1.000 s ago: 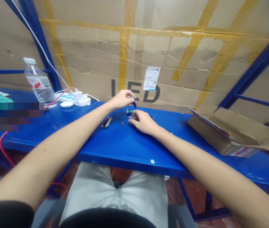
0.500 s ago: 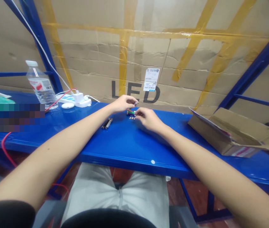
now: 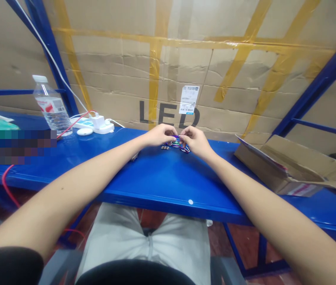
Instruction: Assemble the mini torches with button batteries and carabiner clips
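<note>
My left hand [image 3: 162, 135] and my right hand [image 3: 195, 140] meet over the far part of the blue table [image 3: 156, 178]. Their fingertips are pinched on a small purple piece [image 3: 176, 136], too small to name. Just below the fingers lie shiny green and purple pieces [image 3: 175, 145], some with looped edges. Beside them is a small cluster of metallic bits [image 3: 165, 147]. Dark, narrow pieces [image 3: 134, 156] lie near my left wrist, mostly covered by the forearm.
An open cardboard box [image 3: 289, 174] stands at right. At left are a water bottle [image 3: 51, 105], a power strip [image 3: 104, 126] with cables and a round white object [image 3: 84, 132]. A large taped carton [image 3: 111, 79] backs the table. A white dot [image 3: 191, 202] marks the front edge.
My left hand has come down and right, my right hand a little right, and their fingertips now meet on the small purple piece. The left forearm now covers most of the dark pieces.
</note>
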Available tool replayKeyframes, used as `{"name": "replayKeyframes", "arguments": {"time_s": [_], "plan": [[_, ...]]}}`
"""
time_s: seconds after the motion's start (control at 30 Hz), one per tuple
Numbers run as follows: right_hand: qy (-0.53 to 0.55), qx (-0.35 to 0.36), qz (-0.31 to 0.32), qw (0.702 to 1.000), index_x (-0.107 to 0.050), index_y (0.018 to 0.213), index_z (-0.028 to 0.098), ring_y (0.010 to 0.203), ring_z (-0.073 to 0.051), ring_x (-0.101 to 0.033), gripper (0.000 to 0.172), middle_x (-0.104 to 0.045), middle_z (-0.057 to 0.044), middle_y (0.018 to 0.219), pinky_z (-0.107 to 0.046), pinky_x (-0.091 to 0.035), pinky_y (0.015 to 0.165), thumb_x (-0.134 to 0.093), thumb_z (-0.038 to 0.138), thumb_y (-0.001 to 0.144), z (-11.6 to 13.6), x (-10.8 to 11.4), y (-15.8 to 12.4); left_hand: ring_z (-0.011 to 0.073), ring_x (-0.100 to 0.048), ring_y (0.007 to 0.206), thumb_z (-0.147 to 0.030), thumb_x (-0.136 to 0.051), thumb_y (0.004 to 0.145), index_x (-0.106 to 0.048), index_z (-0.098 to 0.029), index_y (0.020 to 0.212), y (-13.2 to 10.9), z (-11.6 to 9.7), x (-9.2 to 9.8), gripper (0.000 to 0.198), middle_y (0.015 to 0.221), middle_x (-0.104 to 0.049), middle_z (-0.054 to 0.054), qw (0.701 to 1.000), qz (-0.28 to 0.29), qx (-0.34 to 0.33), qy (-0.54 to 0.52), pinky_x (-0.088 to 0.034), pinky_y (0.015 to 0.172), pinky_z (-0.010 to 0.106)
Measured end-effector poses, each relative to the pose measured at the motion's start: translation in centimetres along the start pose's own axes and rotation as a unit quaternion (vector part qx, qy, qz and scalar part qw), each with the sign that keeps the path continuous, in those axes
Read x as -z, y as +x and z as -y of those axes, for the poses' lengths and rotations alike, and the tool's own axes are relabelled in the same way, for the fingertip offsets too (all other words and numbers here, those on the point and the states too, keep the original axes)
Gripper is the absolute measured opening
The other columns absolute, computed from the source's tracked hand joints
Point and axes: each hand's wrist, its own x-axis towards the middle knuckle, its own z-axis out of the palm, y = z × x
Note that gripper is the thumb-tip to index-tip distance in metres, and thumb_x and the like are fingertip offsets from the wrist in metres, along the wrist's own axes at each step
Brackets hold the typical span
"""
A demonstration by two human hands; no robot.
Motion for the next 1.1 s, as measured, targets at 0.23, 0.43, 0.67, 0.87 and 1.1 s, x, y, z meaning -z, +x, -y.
{"name": "replayKeyframes", "arguments": {"time_s": [0.23,0.43,0.67,0.87,1.1], "plan": [[0.036,-0.019,0.018,0.999,-0.050,0.079,0.023,0.050,-0.016,-0.058,0.024,-0.065,-0.001,0.064,-0.031,-0.045,0.051,-0.070,0.037,0.077,0.3,0.6,0.0,0.0108,-0.053,0.064,-0.024,-0.063,0.083,-0.060,-0.017,0.095,-0.4,-0.7,-0.1,0.014,0.070,-0.059,-0.003,0.999,0.011,-0.003,-0.034,-0.042,0.063,0.024],[0.064,-0.029,0.029,0.997,-0.051,0.082,0.023,0.059,-0.019,-0.065,0.031,-0.067,-0.002,0.067,-0.031,-0.050,0.052,-0.075,0.041,0.074,0.2,0.4,-0.1,0.0152,-0.059,0.081,-0.031,-0.052,0.091,-0.060,-0.016,0.091,-0.1,-0.9,-0.3,0.017,0.087,-0.066,0.003,0.999,0.002,-0.002,0.032,-0.044,0.075,0.027],[-0.021,-0.016,0.038,0.999,-0.064,0.077,0.020,0.063,-0.022,-0.069,0.019,-0.071,-0.005,0.072,-0.034,-0.054,0.056,-0.070,0.038,0.079,-0.2,1.1,-0.1,0.0165,-0.058,0.076,-0.025,-0.043,0.094,-0.059,-0.016,0.076,0.1,-1.4,-0.5,0.027,0.079,-0.065,0.005,0.991,0.015,0.018,0.130,-0.040,0.068,0.028],[-0.086,0.028,0.089,0.992,-0.063,0.066,0.021,0.054,-0.018,-0.063,0.021,-0.068,-0.002,0.062,-0.032,-0.052,0.055,-0.063,0.031,0.084,0.4,1.9,-0.5,0.0155,-0.059,0.073,-0.019,-0.050,0.091,-0.059,-0.016,0.090,-0.4,-1.8,-1.0,0.009,0.081,-0.067,0.004,0.994,0.014,-0.019,0.110,-0.041,0.065,0.026],[-0.024,-0.034,0.144,0.989,-0.057,0.060,0.019,0.044,-0.014,-0.059,0.033,-0.065,-0.002,0.054,-0.027,-0.048,0.044,-0.072,0.040,0.080,1.5,2.3,-0.8,0.0180,-0.061,0.079,-0.016,-0.052,0.090,-0.061,-0.016,0.089,-0.6,-2.0,-1.2,0.009,0.085,-0.068,0.006,0.973,-0.016,-0.124,0.193,-0.042,0.069,0.028]]}}
